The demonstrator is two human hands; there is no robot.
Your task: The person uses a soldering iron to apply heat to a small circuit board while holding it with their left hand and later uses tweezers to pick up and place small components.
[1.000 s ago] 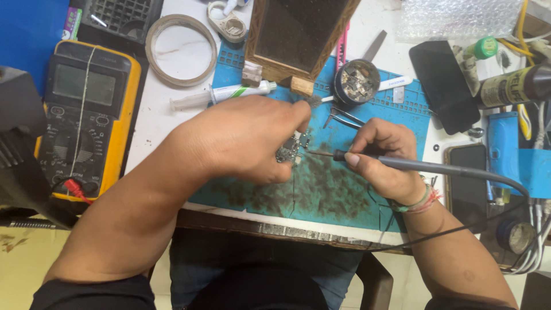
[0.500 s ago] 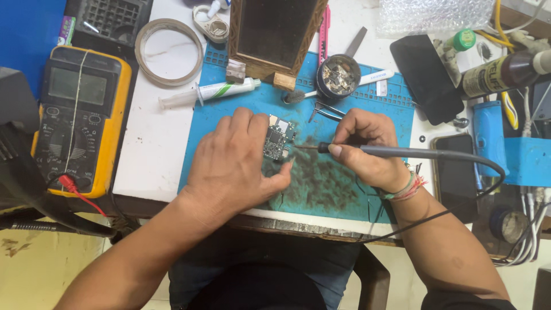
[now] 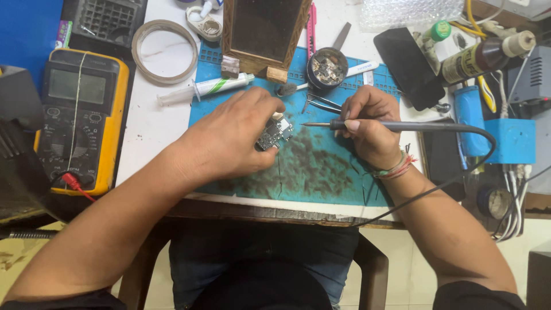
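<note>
Your left hand (image 3: 229, 138) is closed over the small circuit board (image 3: 274, 133), pinning it to the blue mat (image 3: 321, 166) on the table (image 3: 149, 120). Your right hand (image 3: 367, 123) grips the soldering iron (image 3: 390, 125) like a pen, tip just clear of the board. This looks like mid-soldering; next calls for a steady touch on the joint

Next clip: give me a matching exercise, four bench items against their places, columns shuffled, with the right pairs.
Things:
1. circuit board
2. soldering iron
3. multimeter
4. syringe

Places:
A. far left of the bench, off the blue mat
B. in the right hand
C. on the mat's top-left edge, above the left hand
D. under the left hand fingertips

Pairs: 1-D, 2-B, 3-A, 4-C
</note>
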